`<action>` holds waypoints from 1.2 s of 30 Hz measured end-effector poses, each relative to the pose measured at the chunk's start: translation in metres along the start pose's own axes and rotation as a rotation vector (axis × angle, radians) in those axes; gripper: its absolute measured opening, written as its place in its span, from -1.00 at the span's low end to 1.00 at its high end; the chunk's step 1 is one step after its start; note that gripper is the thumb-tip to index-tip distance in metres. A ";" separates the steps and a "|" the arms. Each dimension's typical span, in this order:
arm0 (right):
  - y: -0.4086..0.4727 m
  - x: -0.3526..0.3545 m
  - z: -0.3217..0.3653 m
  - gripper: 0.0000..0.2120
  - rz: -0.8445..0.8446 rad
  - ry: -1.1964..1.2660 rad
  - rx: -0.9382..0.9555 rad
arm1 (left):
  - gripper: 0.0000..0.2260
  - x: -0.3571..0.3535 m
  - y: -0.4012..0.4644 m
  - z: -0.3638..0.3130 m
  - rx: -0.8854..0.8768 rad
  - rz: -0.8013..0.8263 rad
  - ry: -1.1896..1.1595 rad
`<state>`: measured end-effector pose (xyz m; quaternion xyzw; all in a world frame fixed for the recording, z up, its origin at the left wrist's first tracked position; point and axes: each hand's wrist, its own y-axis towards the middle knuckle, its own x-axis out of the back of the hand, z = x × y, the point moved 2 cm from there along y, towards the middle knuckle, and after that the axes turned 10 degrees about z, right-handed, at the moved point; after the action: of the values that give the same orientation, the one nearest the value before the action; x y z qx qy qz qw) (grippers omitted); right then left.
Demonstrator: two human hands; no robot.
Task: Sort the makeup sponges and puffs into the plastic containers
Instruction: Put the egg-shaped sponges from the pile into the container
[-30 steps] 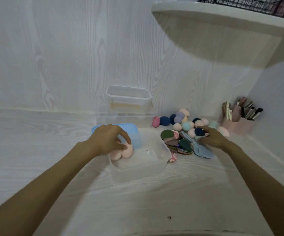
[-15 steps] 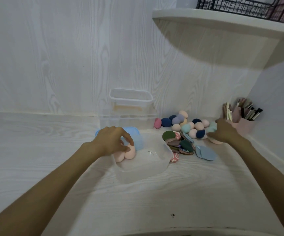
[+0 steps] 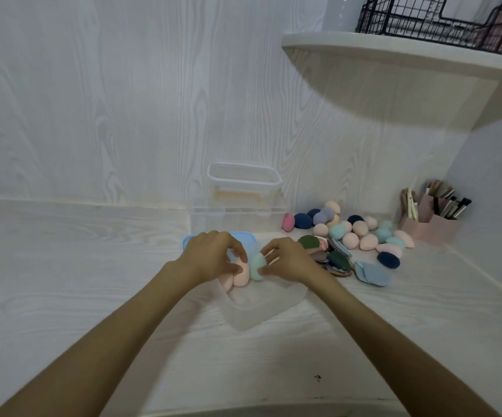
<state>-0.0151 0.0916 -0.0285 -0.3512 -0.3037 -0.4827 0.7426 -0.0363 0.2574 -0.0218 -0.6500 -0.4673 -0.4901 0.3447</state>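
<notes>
A clear plastic container (image 3: 261, 311) stands on the counter in front of me. My left hand (image 3: 210, 254) rests on two pink sponges (image 3: 237, 275) at the container's far left corner, fingers curled over them. My right hand (image 3: 288, 260) holds a mint-green sponge (image 3: 257, 266) right beside the pink ones, over the container. A pile of egg-shaped sponges (image 3: 355, 230) in pink, teal and navy lies to the right at the back. Flat puffs (image 3: 334, 257) in green, brown and blue are heaped in front of that pile.
A blue lid (image 3: 252, 239) lies behind the container. Empty clear containers (image 3: 243, 188) are stacked against the wall. A pink holder with brushes (image 3: 433, 218) stands in the right corner. A shelf (image 3: 394, 55) with a wire basket (image 3: 439, 19) hangs overhead.
My right hand left the sponge pile at the right and came back to the container with a mint-green sponge. My left hand stayed on the pink sponges.
</notes>
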 end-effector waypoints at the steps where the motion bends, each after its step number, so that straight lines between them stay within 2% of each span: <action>1: 0.002 -0.003 -0.002 -0.65 -0.029 0.008 0.001 | -0.84 0.000 0.000 0.001 0.000 0.000 0.000; 7: 0.000 -0.008 -0.003 -0.72 -0.095 -0.003 0.039 | -0.81 -0.001 0.002 0.003 -0.019 0.005 -0.005; 11: 0.002 -0.009 -0.002 -0.70 -0.054 -0.009 0.032 | -0.61 0.001 0.006 0.001 -0.128 0.005 0.136; 15: 0.003 -0.003 -0.005 -0.59 0.033 0.080 -0.004 | -0.60 0.000 0.010 0.001 -0.201 0.139 0.024; 17: 0.005 -0.002 -0.008 -0.57 0.046 0.130 -0.042 | -0.59 -0.001 0.010 0.003 -0.204 0.227 -0.045; 20: 0.006 -0.001 -0.009 -0.65 0.027 0.113 -0.087 | -0.53 -0.001 0.011 0.003 -0.206 0.326 -0.010; 25: 0.006 -0.002 -0.005 -0.73 0.018 0.055 -0.083 | -0.57 -0.003 0.015 0.000 -0.182 0.373 0.049; 29: 0.001 0.011 -0.007 -0.61 0.087 0.111 -0.039 | -0.58 -0.004 0.016 0.005 -0.125 0.357 -0.045; 30: -0.001 0.026 -0.010 -0.65 0.072 0.197 0.008 | -0.59 -0.005 0.017 0.007 -0.105 0.348 -0.065; 32: -0.012 0.072 -0.025 -0.81 -0.100 0.335 0.044 | -0.59 -0.006 0.017 0.006 -0.092 0.328 -0.084; 33: -0.011 0.096 -0.039 -0.84 -0.244 0.283 -0.002 | -0.60 -0.008 0.018 0.006 -0.087 0.324 -0.091; 34: -0.008 0.118 -0.058 -0.85 -0.381 0.128 -0.086 | -0.60 -0.009 0.018 0.006 -0.083 0.318 -0.089; 35: -0.004 0.134 -0.078 -0.84 -0.441 -0.045 -0.175 | -0.60 -0.010 0.019 0.005 -0.080 0.310 -0.083; 36: 0.002 0.141 -0.096 -0.81 -0.425 -0.182 -0.252 | -0.61 -0.010 0.019 0.005 -0.077 0.302 -0.074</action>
<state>0.0465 -0.0573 0.0279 -0.4113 -0.3737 -0.6282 0.5445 -0.0178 0.2526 -0.0327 -0.7432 -0.3575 -0.4262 0.3717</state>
